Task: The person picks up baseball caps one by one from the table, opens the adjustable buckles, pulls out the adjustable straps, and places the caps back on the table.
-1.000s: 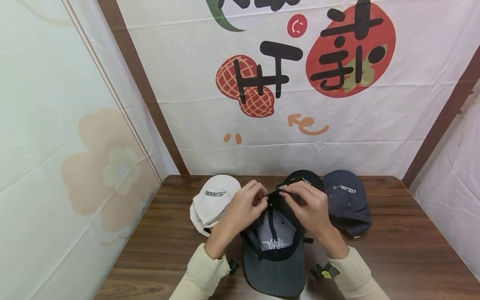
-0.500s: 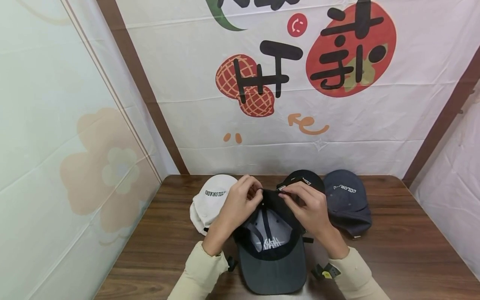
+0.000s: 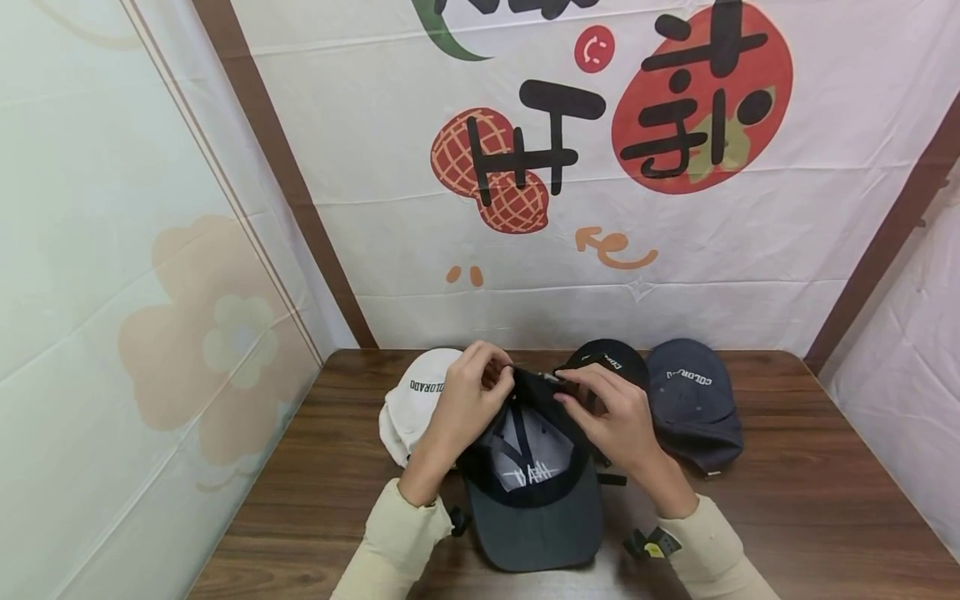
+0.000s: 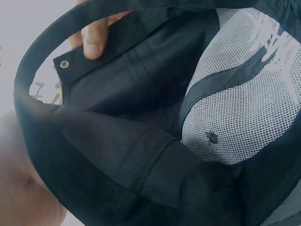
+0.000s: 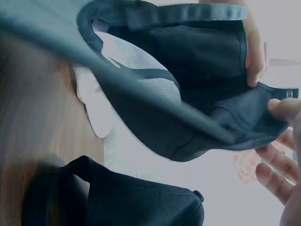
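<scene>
A dark grey baseball cap (image 3: 536, 533) is held with its opening up and its brim toward me; pale mesh and reversed white lettering show inside. My left hand (image 3: 468, 400) pinches the left part of its raised back edge. At the right part, my right hand (image 3: 618, 412) has its thumb and forefinger on the edge beside a small metal buckle (image 3: 551, 378). The right wrist view shows the right thumb (image 5: 284, 110) on the cap's inner side, other fingers behind. A metal eyelet (image 4: 64, 64) and a strap (image 4: 51, 40) appear in the left wrist view.
Along the back of the wooden table (image 3: 300, 517) sit a white cap (image 3: 420, 396), a black cap (image 3: 611, 357) partly behind my right hand, and a navy cap (image 3: 690, 392). A printed cloth (image 3: 480, 321) hangs behind the table.
My left hand and the grey cap have shifted left and slightly away from me. My right hand stays nearly in place, while the buckle has moved slightly left at its fingertips.
</scene>
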The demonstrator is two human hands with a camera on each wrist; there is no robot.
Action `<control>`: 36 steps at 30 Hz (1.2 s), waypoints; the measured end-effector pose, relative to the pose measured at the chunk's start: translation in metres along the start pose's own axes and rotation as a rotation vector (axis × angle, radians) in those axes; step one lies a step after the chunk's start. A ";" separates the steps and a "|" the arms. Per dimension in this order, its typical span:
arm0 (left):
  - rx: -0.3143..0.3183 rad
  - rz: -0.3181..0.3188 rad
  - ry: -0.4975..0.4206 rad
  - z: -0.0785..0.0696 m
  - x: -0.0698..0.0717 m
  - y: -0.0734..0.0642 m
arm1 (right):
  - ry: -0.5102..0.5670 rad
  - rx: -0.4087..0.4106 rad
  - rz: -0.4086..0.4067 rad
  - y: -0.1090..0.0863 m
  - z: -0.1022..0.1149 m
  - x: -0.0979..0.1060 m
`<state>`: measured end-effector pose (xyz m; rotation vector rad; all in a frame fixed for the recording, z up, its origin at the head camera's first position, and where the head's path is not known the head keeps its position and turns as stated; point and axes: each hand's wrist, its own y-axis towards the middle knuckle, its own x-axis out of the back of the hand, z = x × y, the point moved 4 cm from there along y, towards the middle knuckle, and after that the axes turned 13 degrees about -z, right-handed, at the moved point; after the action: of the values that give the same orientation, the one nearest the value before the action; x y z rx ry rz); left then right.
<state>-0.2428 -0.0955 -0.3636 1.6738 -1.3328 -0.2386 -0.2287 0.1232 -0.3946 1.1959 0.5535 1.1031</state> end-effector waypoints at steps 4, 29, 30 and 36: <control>0.023 -0.034 0.001 0.003 0.006 0.003 | -0.017 -0.036 0.070 -0.004 -0.003 -0.002; 0.015 -0.232 0.004 0.010 0.034 0.012 | -0.195 -0.207 0.440 -0.020 -0.009 -0.012; 0.017 -0.232 0.004 0.010 0.035 0.012 | -0.192 -0.218 0.447 -0.019 -0.009 -0.012; 0.027 -0.237 0.005 0.010 0.036 0.011 | -0.126 -0.261 0.475 -0.018 -0.009 -0.015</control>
<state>-0.2429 -0.1307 -0.3465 1.8545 -1.1372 -0.3558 -0.2357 0.1149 -0.4170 1.1839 0.0185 1.4371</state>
